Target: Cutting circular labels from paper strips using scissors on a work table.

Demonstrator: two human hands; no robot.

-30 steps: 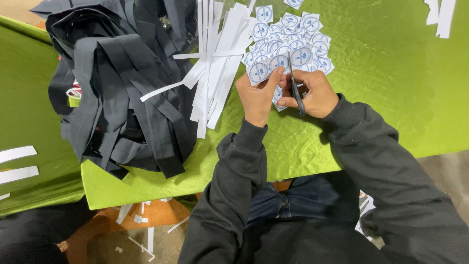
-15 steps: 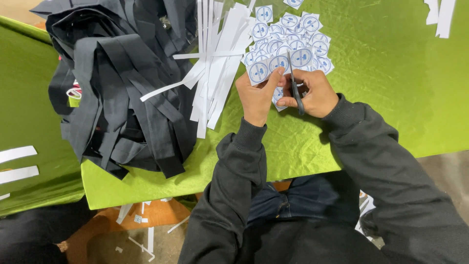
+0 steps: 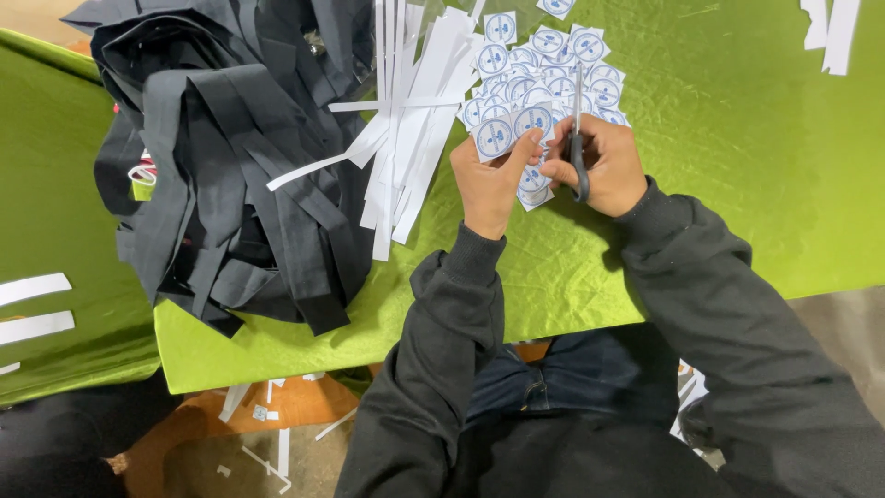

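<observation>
My left hand [image 3: 490,183] pinches a strip of white square labels [image 3: 505,135], each printed with a blue round mark. My right hand [image 3: 604,166] grips black-handled scissors [image 3: 577,138], blades pointing away from me and up across the label strip. Both hands hover over the green cloth-covered table [image 3: 737,184], just in front of a pile of cut labels [image 3: 553,65]. Dark sleeves cover both arms.
A heap of black fabric straps [image 3: 230,157] lies at the left. White paper strips [image 3: 406,129] fan out beside it. More white strips lie at the top right [image 3: 834,32] and on the far left [image 3: 32,304]. Paper scraps litter the orange floor [image 3: 277,433] below the table edge.
The hands have hardly moved. The scissors' blades have shifted slightly along the label strip.
</observation>
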